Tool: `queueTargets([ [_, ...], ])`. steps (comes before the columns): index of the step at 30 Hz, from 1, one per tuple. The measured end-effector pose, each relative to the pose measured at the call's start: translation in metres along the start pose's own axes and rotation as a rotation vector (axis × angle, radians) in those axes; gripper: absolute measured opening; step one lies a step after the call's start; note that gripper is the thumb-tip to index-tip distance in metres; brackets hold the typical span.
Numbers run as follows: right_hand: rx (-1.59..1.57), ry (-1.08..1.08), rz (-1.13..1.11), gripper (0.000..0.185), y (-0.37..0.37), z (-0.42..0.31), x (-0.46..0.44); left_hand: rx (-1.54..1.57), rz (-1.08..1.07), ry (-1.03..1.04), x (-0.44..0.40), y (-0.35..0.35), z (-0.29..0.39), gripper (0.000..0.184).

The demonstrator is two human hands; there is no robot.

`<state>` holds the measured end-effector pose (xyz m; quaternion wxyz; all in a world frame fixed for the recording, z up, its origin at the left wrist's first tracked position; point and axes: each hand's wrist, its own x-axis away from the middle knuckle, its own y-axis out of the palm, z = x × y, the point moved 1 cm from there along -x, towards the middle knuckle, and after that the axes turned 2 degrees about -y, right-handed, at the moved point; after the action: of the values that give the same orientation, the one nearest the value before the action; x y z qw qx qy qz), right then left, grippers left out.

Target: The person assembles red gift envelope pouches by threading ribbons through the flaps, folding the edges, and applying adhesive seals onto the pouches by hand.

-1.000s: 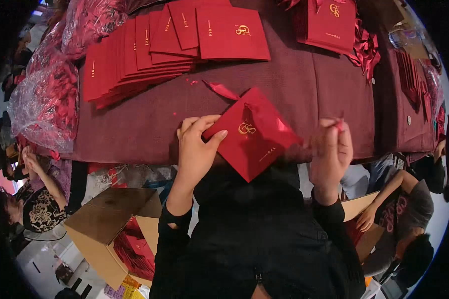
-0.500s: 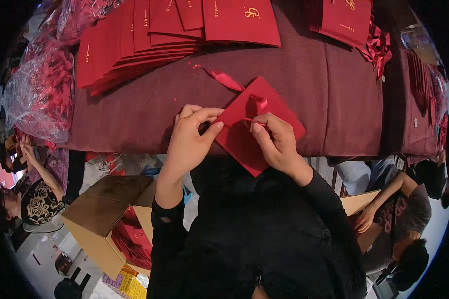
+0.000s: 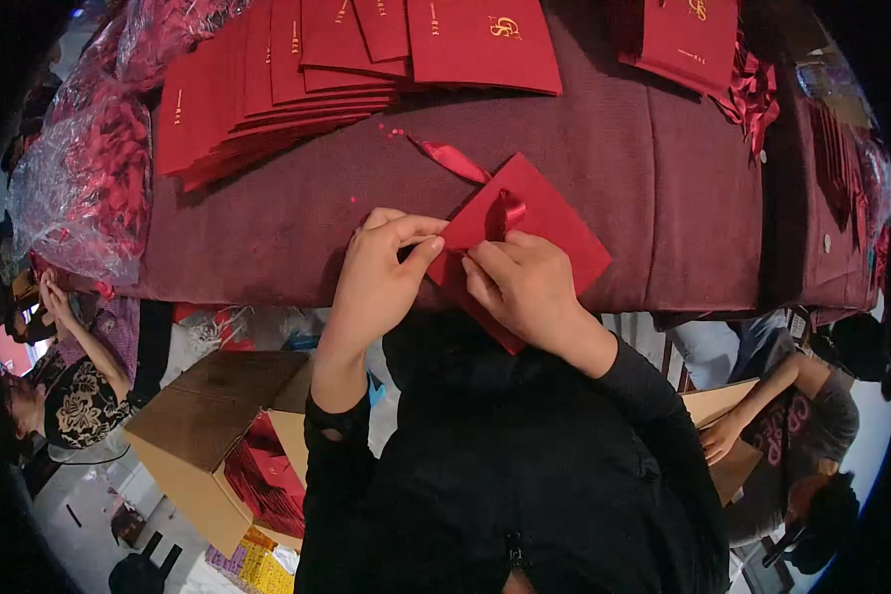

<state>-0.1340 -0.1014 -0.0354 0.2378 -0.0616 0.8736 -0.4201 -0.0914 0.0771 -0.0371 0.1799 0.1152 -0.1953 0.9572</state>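
A flat red gift bag (image 3: 554, 233) lies turned cornerwise at the table's front edge, with a shiny red ribbon (image 3: 510, 206) looping out of its face. Another ribbon length (image 3: 452, 158) sticks out past its upper left edge. My left hand (image 3: 381, 267) pinches the bag's left corner between thumb and fingers. Close beside it, my right hand (image 3: 525, 282) is closed over the bag's face, its fingertips pinched on the ribbon's thin end. What lies right under those fingertips is mostly hidden.
Stacked red bags (image 3: 267, 99) with gold print lie at the back left, and more bags (image 3: 688, 45) with ribbons at the back right. Clear plastic (image 3: 79, 188) wraps red ribbons at left. An open cardboard box (image 3: 208, 416) stands below. Other people sit at both sides.
My right hand has moved left across the bag, drawing the ribbon's end toward my left hand. My left hand keeps its hold on the corner.
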Motion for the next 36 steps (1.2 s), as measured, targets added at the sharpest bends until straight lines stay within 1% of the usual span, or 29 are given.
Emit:
queueTargets([
  [4,0.001,0.057,-0.004,0.016,0.003,-0.001,-0.002,-0.090,0.000,0.038,-0.001,-0.001,0.001,0.020],
  [6,-0.019,0.079,0.011,0.015,0.003,-0.002,-0.003,0.018,0.000,-0.026,0.000,0.000,0.003,0.019],
  [7,-0.008,0.095,-0.002,0.015,0.001,-0.004,-0.004,0.020,-0.001,-0.029,0.001,0.001,0.001,0.019],
  [9,0.004,0.106,-0.017,0.015,0.000,-0.004,-0.005,-0.098,0.026,0.040,0.000,0.001,-0.003,0.018],
  [13,-0.033,0.169,-0.018,0.014,0.002,-0.006,-0.006,-0.093,0.010,0.026,0.001,0.000,0.000,0.018],
  [16,-0.058,0.203,-0.016,0.013,0.002,-0.007,-0.004,-0.041,0.011,0.031,0.001,0.001,-0.003,0.017],
  [22,-0.090,0.200,0.004,0.009,0.005,-0.005,-0.001,0.109,0.002,-0.046,0.004,0.001,-0.002,0.017],
  [24,-0.120,0.187,0.031,0.008,0.005,-0.004,0.002,-0.082,0.028,0.012,0.005,0.000,-0.003,0.017],
  [25,-0.169,0.212,0.045,0.013,0.003,-0.003,0.003,-0.085,0.024,0.011,0.006,0.000,0.000,0.017],
  [26,-0.219,0.238,0.060,0.018,0.001,-0.002,0.005,-0.202,0.045,0.040,0.006,0.000,0.007,0.017],
  [27,-0.220,0.243,0.062,0.018,0.001,-0.002,0.005,-0.319,0.065,0.069,0.007,0.000,0.014,0.017],
  [28,-0.224,0.230,0.065,0.018,0.001,-0.002,0.005,-0.321,0.060,0.069,0.009,0.000,0.020,0.017],
  [30,-0.229,0.218,0.074,0.018,0.002,-0.001,0.006,-0.444,0.054,0.081,0.010,-0.001,0.030,0.018],
  [32,-0.212,0.160,0.030,0.007,0.003,0.000,0.007,-0.444,0.022,0.078,0.009,-0.004,0.026,0.017],
  [33,-0.213,0.163,0.033,0.007,0.003,0.000,0.006,-0.442,-0.007,0.073,0.009,-0.005,0.024,0.016],
  [35,-0.173,0.099,0.011,0.008,0.002,-0.003,0.004,-0.443,-0.006,0.066,0.009,-0.006,0.023,0.015],
  [36,-0.175,0.102,0.014,0.008,0.004,-0.003,0.003,-0.440,-0.003,0.058,0.009,-0.006,0.022,0.015],
])
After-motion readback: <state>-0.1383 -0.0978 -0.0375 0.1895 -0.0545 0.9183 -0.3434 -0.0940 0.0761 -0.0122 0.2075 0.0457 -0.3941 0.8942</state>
